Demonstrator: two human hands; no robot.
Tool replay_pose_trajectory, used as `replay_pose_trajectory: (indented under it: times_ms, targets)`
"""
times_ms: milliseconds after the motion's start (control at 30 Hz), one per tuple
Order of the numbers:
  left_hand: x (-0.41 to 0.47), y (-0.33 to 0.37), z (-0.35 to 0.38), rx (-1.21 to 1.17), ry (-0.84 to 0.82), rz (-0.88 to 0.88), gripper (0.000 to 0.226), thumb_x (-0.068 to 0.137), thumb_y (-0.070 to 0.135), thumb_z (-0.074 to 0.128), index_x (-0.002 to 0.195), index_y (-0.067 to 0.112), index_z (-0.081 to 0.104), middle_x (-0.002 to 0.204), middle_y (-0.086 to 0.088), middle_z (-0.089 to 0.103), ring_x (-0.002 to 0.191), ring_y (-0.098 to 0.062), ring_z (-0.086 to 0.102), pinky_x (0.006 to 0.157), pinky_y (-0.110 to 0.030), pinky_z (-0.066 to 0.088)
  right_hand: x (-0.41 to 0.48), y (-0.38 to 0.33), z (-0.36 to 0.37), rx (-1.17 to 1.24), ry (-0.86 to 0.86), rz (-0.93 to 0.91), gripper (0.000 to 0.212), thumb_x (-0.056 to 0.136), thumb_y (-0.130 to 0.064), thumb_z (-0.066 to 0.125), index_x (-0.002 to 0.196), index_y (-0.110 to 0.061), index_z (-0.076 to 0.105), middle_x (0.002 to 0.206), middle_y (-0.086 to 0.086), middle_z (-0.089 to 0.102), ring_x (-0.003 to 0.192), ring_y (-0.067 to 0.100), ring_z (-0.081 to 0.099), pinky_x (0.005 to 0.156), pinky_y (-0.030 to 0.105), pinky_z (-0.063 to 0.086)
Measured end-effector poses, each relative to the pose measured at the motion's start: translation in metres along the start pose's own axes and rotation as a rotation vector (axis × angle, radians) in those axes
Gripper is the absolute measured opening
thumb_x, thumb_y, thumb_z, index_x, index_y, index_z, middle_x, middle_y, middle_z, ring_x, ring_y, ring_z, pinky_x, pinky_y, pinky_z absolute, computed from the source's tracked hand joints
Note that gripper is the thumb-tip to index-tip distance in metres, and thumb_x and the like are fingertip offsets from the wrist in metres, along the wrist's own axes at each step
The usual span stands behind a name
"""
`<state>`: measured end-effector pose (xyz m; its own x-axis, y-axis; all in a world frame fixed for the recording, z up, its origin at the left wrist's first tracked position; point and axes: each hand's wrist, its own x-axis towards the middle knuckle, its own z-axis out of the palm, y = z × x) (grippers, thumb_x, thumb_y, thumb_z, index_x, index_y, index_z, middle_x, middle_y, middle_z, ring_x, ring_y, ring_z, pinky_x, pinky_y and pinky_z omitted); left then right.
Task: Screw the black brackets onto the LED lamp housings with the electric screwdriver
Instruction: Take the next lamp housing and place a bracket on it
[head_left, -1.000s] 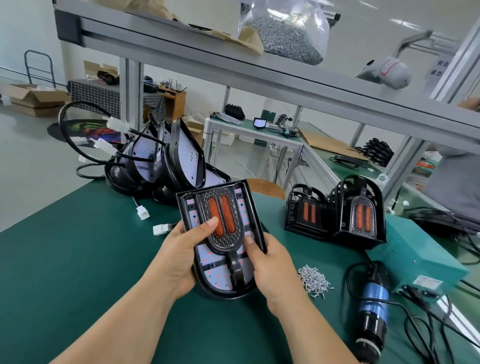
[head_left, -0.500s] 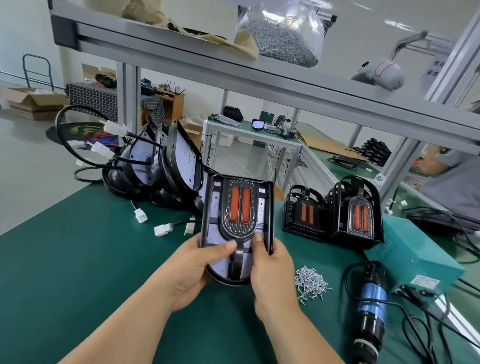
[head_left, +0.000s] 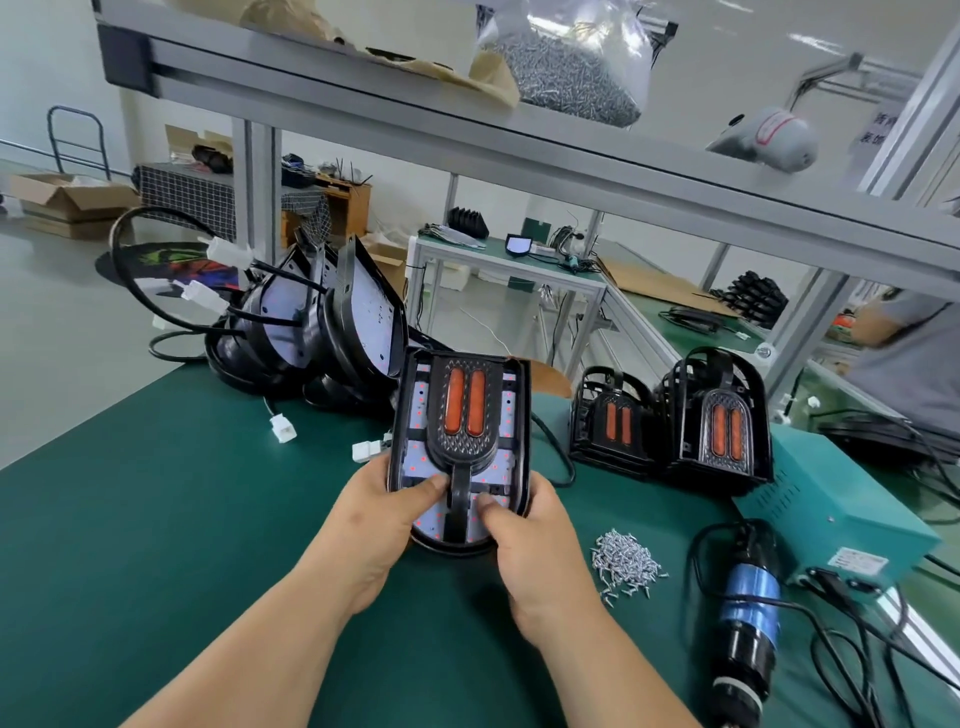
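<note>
Black plastic lamp housing (head_left: 417, 421) is held tilted up over the green bench (head_left: 156, 519), its black bracket (head_left: 466, 453) with 2 orange strips facing the camera. Left hand (head_left: 379, 519) and right hand (head_left: 540, 551) each have their grip clamped on the housing's rounded lower end, thumbs pressing either side of the bracket's stem. Electric screwdriver (head_left: 748, 629) lies at the right, near a pile of screws (head_left: 626, 564); 2 other lamps (head_left: 719, 421) stand behind.
</note>
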<state>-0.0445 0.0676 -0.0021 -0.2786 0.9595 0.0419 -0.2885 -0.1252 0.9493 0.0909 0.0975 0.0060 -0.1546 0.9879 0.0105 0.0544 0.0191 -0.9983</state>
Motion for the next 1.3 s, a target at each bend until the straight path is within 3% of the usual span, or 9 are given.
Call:
replay_pose_trajectory:
  times_ms: [367, 500, 567, 600, 700, 933, 1067, 1200, 1300]
  targets:
    - [0.006, -0.002, 0.004, 0.038, 0.056, 0.079, 0.021, 0.09, 0.0, 0.065, 0.105, 0.014, 0.071, 0.102, -0.009, 0.077, 0.097, -0.03, 0.073, 0.095, -0.048, 0.053, -0.002, -0.002, 0.0, 0.048, 0.072, -0.072, 0.018, 0.089, -0.003, 0.065, 0.1, -0.018, 0.068, 0.094, 0.0, 0.076, 0.097, 0.028, 0.07, 0.094, 0.046, 0.054]
    - [0.004, -0.004, 0.005, 0.013, 0.077, 0.079, 0.025, 0.09, 0.002, 0.066, 0.096, 0.025, 0.075, 0.102, -0.007, 0.077, 0.097, -0.027, 0.073, 0.092, -0.043, 0.053, -0.005, -0.006, 0.0, 0.273, -0.06, 0.032, 0.021, 0.094, -0.012, 0.063, 0.115, -0.011, 0.066, 0.107, 0.007, 0.075, 0.103, 0.027, 0.071, 0.09, 0.043, 0.057]
    - [0.004, -0.004, 0.004, 0.014, 0.066, 0.072, 0.024, 0.091, 0.003, 0.066, 0.1, 0.024, 0.074, 0.104, -0.006, 0.077, 0.099, -0.027, 0.073, 0.092, -0.042, 0.052, -0.007, -0.009, 0.001, 0.376, -0.157, 0.083, 0.033, 0.093, -0.026, 0.065, 0.123, -0.011, 0.062, 0.113, 0.008, 0.074, 0.104, 0.025, 0.071, 0.084, 0.038, 0.058]
    - [0.004, -0.005, 0.003, 0.015, 0.057, 0.067, 0.023, 0.092, 0.004, 0.066, 0.102, 0.023, 0.074, 0.105, -0.006, 0.077, 0.1, -0.027, 0.073, 0.091, -0.041, 0.052, -0.008, -0.008, 0.002, 0.362, -0.175, 0.074, 0.042, 0.089, -0.031, 0.068, 0.125, -0.011, 0.059, 0.116, 0.008, 0.073, 0.108, 0.026, 0.07, 0.091, 0.043, 0.056]
    - [0.003, -0.005, 0.001, 0.022, 0.045, 0.056, 0.02, 0.092, 0.007, 0.066, 0.104, 0.022, 0.073, 0.106, -0.005, 0.076, 0.101, -0.025, 0.072, 0.09, -0.04, 0.052, -0.009, -0.003, 0.003, 0.31, -0.155, 0.011, 0.053, 0.079, -0.016, 0.079, 0.126, -0.008, 0.054, 0.118, 0.01, 0.072, 0.113, 0.032, 0.067, 0.105, 0.055, 0.046]
    - [-0.003, 0.0, 0.007, 0.046, 0.029, 0.067, 0.018, 0.094, 0.01, 0.064, 0.11, 0.016, 0.07, 0.106, -0.004, 0.076, 0.103, -0.023, 0.071, 0.093, -0.04, 0.053, -0.005, -0.001, 0.001, 0.295, -0.099, -0.075, 0.053, 0.075, -0.006, 0.081, 0.121, -0.008, 0.054, 0.112, 0.008, 0.074, 0.107, 0.028, 0.07, 0.102, 0.05, 0.05]
    - [-0.006, 0.01, 0.007, -0.162, -0.015, -0.024, 0.026, 0.092, 0.011, 0.055, 0.111, 0.012, 0.073, 0.11, -0.011, 0.075, 0.097, -0.025, 0.072, 0.081, -0.037, 0.057, -0.003, -0.009, -0.007, 0.346, -0.203, -0.055, 0.066, 0.07, -0.006, 0.084, 0.129, -0.002, 0.053, 0.12, 0.016, 0.07, 0.117, 0.037, 0.063, 0.107, 0.055, 0.044]
    - [-0.006, 0.019, 0.005, -0.32, -0.037, -0.157, 0.06, 0.079, 0.043, 0.061, 0.13, 0.012, 0.062, 0.121, -0.013, 0.07, 0.112, -0.032, 0.067, 0.097, -0.046, 0.052, -0.004, -0.008, -0.011, 0.304, -0.273, -0.008, 0.062, 0.072, -0.003, 0.079, 0.129, -0.002, 0.053, 0.119, 0.015, 0.071, 0.117, 0.035, 0.064, 0.107, 0.052, 0.045]
    - [-0.004, 0.02, 0.0, -0.403, 0.038, -0.164, 0.068, 0.074, 0.039, 0.071, 0.135, 0.011, 0.054, 0.124, -0.019, 0.068, 0.112, -0.038, 0.066, 0.093, -0.052, 0.054, -0.008, -0.006, -0.008, 0.196, -0.328, 0.014, 0.061, 0.068, -0.002, 0.083, 0.122, -0.006, 0.055, 0.113, 0.008, 0.074, 0.108, 0.026, 0.069, 0.1, 0.041, 0.052]
